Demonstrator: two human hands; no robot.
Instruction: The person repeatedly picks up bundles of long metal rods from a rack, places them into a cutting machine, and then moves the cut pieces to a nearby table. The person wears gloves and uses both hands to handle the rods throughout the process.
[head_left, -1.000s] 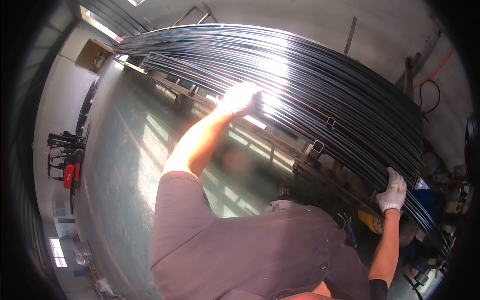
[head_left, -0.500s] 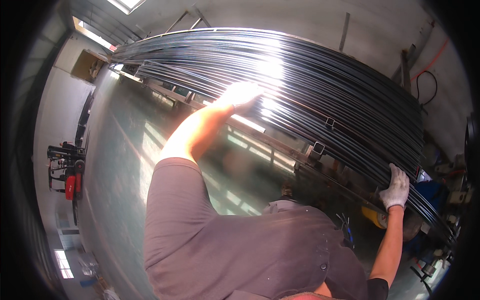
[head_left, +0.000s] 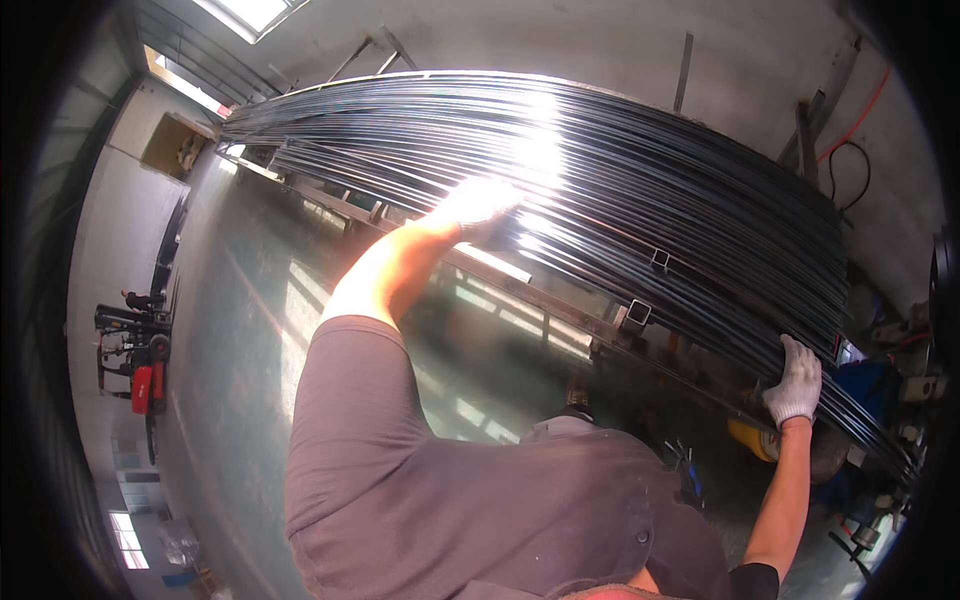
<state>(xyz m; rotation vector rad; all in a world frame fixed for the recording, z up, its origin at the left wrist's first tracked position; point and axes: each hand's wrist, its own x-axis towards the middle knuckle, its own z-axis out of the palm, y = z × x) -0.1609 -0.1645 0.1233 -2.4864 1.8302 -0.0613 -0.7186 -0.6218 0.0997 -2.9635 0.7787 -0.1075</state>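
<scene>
Steel rods [head_left: 640,190] remain gripped by gloved left hand [head_left: 478,205] and right hand [head_left: 795,380]; positions unchanged, view slightly shifted.

Daylight pours in from a skylight [head_left: 245,12] at the far left and strikes the bundle of dark steel rods [head_left: 620,170], throwing a hard white glare across its middle. That glare washes out the left hand [head_left: 478,203], whose outline is lost in the brightness. The right hand [head_left: 795,380], at the right, is evenly lit and fairly sharp. The glossy floor [head_left: 250,330] mirrors pale window patches. The near shirt is dim. Fisheye distortion bows the rods into an arc, and a black vignette rings the frame.
</scene>
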